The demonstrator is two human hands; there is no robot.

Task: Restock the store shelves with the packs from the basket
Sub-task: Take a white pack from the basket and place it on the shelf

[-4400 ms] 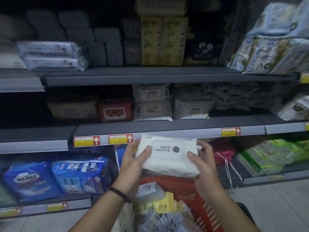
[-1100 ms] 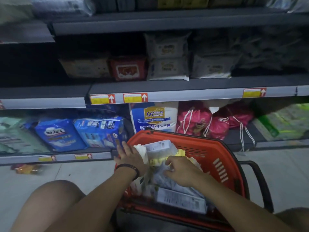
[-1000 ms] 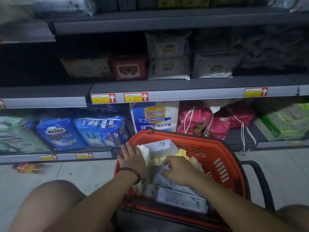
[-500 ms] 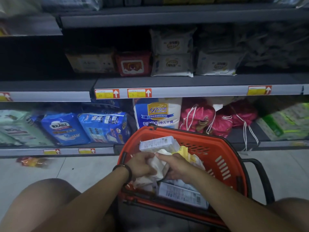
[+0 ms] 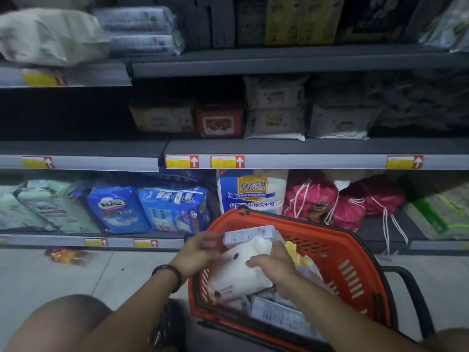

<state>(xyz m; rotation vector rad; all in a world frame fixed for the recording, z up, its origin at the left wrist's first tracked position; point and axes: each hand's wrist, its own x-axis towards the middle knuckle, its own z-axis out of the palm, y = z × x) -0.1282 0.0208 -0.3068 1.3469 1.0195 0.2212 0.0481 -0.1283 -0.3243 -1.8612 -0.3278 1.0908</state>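
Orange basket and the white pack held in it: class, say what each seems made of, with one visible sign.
The basket looks like rigid moulded plastic, semi-gloss: uniform orange, slotted walls. The white pack is probably soft plastic film, faintly shiny: it creases and bulges.

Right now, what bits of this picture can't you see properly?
All in the head view:
- What lies deep in the basket: hidden under the white pack and the right hand holding it.
- Left hand: motion-blurred, so its grip on that pack is unclear.
- Price tags: print blurred, unreadable.
- Pale pack top left: blurred, cut off by the edge.
- Far left of the middle shelf: too dark to tell.
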